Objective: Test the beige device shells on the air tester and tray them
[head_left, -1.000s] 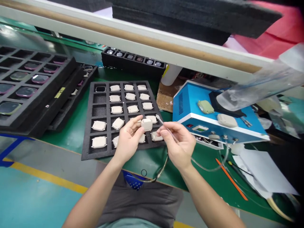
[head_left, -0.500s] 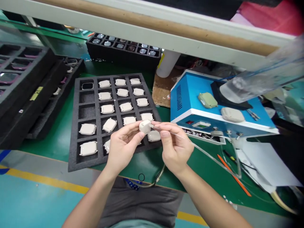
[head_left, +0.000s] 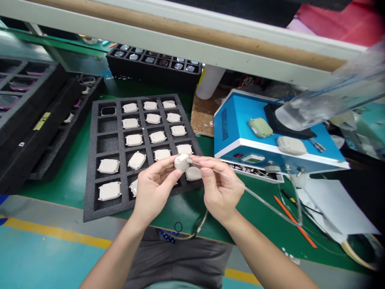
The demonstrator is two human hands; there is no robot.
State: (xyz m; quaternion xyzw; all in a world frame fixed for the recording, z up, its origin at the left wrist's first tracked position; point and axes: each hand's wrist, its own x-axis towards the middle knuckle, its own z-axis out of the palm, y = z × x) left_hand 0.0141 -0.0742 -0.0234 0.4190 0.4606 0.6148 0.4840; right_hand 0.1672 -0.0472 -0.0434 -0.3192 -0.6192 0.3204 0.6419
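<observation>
My left hand pinches a small white square housing between thumb and fingers, just above the near right corner of a black foam tray. My right hand is closed on a thin clear tube nozzle whose tip touches the housing's right side. The clear tube trails right toward a blue machine. Several more white housings lie in the tray's pockets; a few pockets in its left column hold none.
Two housings rest on top of the blue machine. Black foam trays are stacked at left, another tray of parts sits at the back. An orange pen and white paper lie at right. A shelf rail overhangs.
The nozzle tip in my right hand moved in to meet the housing, which my left hand turned slightly. The view shifted a little, so the tray sits further left.
</observation>
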